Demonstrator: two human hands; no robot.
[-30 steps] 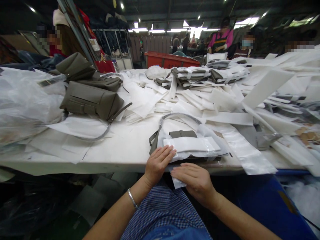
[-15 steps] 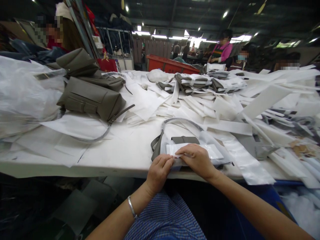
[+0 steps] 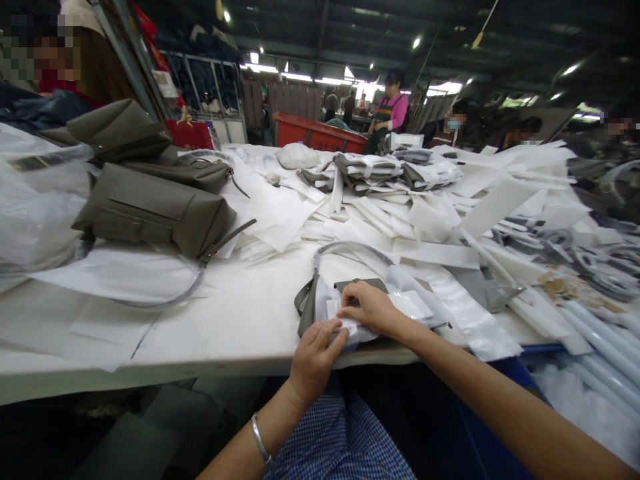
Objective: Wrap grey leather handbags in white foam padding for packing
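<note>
A grey-green handbag [image 3: 307,313] lies near the front edge of the table. White wrapping [image 3: 413,305] covers much of its body, and its wrapped handle [image 3: 350,247] arches up behind. My left hand [image 3: 316,353] is at the bag's near side, thumb and fingers closed on the edge of the white wrapping. Just right of it, my right hand [image 3: 367,307] reaches over the bag with thumb and forefinger pinched at the same wrapping. It partly hides the bag's grey-green flap [image 3: 377,285]. What lies exactly between the fingertips is small and partly hidden.
More grey-green handbags [image 3: 155,207] are heaped at the left beside clear plastic [image 3: 40,200]. White sheets [image 3: 380,220] are strewn behind and to the right, with wrapped bags [image 3: 370,167] among them. A red bin [image 3: 320,135] and a co-worker in pink [image 3: 395,110] are farther back.
The view has turned right, so the surroundings sit farther left. My right hand has shifted slightly left over the bag, its fingers more arched. My left hand stays at the wrapping's near edge.
</note>
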